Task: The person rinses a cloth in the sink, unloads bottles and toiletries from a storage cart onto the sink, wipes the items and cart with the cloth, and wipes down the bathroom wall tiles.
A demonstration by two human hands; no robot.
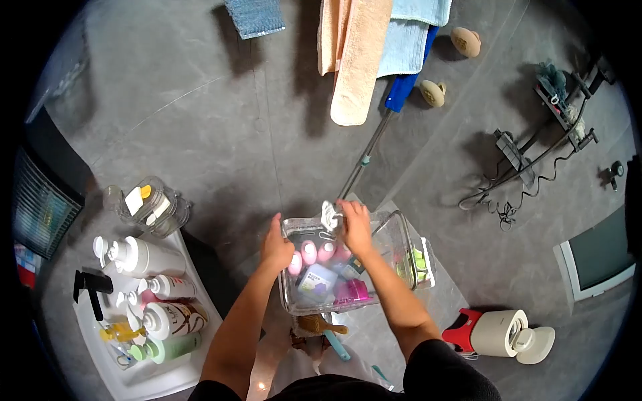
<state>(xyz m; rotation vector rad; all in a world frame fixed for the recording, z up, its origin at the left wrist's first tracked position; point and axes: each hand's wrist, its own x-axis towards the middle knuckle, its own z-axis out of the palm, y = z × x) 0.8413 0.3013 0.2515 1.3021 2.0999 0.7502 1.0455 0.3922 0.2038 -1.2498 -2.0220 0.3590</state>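
In front of me is a clear plastic bin (291, 302). Several pink bottles with pale caps (309, 252) stand along its left side. A whitish packet with purple print (317, 281) and a bright pink item (352, 292) lie nearer to me in it. My left hand (275, 248) grips the bin's left wall, fingers pointing forward. Over the bin's far edge, my right hand (356, 226) is closed on a crumpled white bundle (330, 217) that looks like a coiled cord. A loop dangles below it. My right forearm hides part of the contents.
At left, a white basin-like tray (148, 385) holds pump bottles (175, 321); a clear container (157, 207) stands beyond. Another clear bin (401, 230) adjoins on the right. Towels (361, 73) hang ahead near a pole (364, 160). A red-and-cream appliance (493, 332) sits at right.
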